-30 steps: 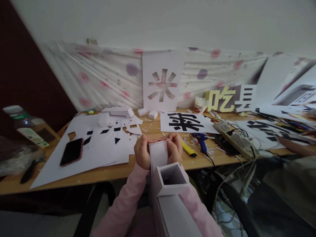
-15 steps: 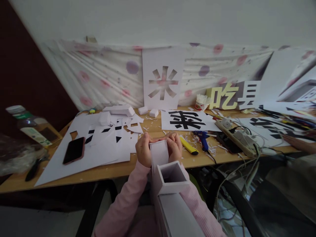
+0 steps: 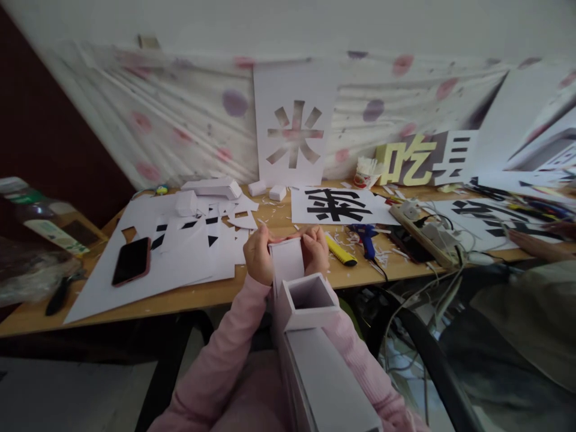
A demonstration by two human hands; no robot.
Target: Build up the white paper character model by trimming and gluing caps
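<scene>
A long white foam-board box piece (image 3: 326,372) with a short open square tube rising from it stretches from my lap toward the table. Its far end lies between my hands. My left hand (image 3: 258,257) grips the left side of that end, fingers curled round the edge. On the opposite side my right hand (image 3: 315,249) is closed on the same end, the fingers of both hands meeting behind it. Just beyond my right hand lie a yellow utility knife (image 3: 341,251) and a blue glue gun (image 3: 366,240) on the table.
White sheets with cut-outs and a phone (image 3: 131,261) cover the left of the table (image 3: 180,299); a bottle (image 3: 49,216) stands beyond. A power strip (image 3: 420,237) with trailing cables is at right, near another person's hand (image 3: 533,246). A cut-out board (image 3: 294,81) leans on the wall.
My view has tipped down slightly, so everything sits higher in the picture. Both hands keep their hold on the far end of the foam-board piece.
</scene>
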